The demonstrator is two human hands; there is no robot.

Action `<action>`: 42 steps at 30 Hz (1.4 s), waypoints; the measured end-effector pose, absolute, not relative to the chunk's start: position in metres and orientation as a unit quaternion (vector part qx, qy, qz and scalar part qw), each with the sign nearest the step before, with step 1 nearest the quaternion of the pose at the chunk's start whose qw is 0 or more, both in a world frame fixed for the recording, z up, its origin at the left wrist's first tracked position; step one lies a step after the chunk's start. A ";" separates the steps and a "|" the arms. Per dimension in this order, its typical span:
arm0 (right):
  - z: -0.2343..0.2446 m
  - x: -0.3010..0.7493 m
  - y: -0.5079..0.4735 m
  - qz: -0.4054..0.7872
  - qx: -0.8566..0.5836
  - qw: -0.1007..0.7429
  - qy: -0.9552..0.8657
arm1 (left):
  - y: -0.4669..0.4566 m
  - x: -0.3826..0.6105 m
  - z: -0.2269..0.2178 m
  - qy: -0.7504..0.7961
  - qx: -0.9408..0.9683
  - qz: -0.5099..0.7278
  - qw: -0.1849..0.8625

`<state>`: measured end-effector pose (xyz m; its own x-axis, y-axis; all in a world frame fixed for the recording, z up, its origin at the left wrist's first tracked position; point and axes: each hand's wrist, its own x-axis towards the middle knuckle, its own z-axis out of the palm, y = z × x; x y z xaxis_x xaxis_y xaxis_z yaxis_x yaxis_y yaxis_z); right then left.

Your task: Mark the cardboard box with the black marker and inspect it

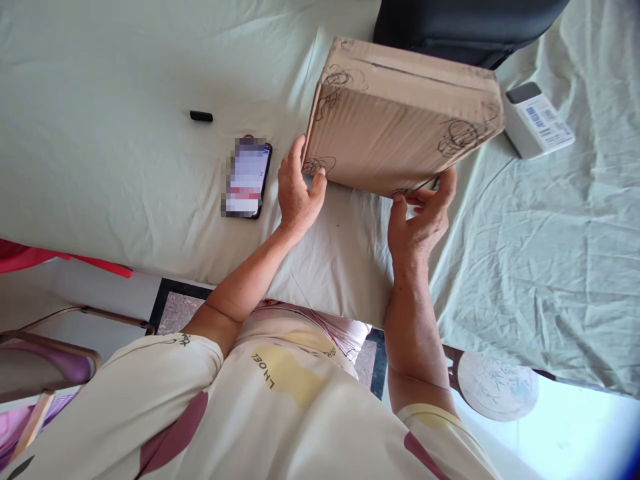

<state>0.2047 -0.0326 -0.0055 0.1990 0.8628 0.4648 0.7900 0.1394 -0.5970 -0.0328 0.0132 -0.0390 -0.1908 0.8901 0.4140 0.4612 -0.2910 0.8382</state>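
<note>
Over pale cloth (125, 173), left hand (299, 193) and right hand (421, 217) pinch a cardboard box (385, 130), probably stiff and light (its underside is hidden), by its near corners, sensible holds.

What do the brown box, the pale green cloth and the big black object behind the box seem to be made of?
Brown box: apparently corrugated cardboard, matte; faint parallel ridges show.
Pale green cloth: fabric with a dull finish, judging by its soft creases; the fibre can't be told.
Black object: smooth, slight sheen; perhaps plastic or a leather-like material.
</note>
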 end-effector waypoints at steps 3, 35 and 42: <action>0.005 0.202 -0.035 0.042 -0.649 0.441 -0.618 | 0.009 -0.031 -0.032 0.559 0.603 0.536 0.190; 0.031 0.173 -0.060 -0.021 -0.624 0.396 -0.674 | -0.033 0.002 0.034 0.554 0.702 0.431 0.121; 0.032 0.161 -0.061 0.030 -0.630 0.359 -0.688 | -0.029 0.008 0.018 0.519 0.733 0.430 0.094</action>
<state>0.1612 -0.0609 0.0322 0.0526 0.8885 0.4559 0.8456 0.2032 -0.4936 0.0084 -0.0294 0.0183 0.0909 0.8414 0.5327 0.6791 -0.4436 0.5848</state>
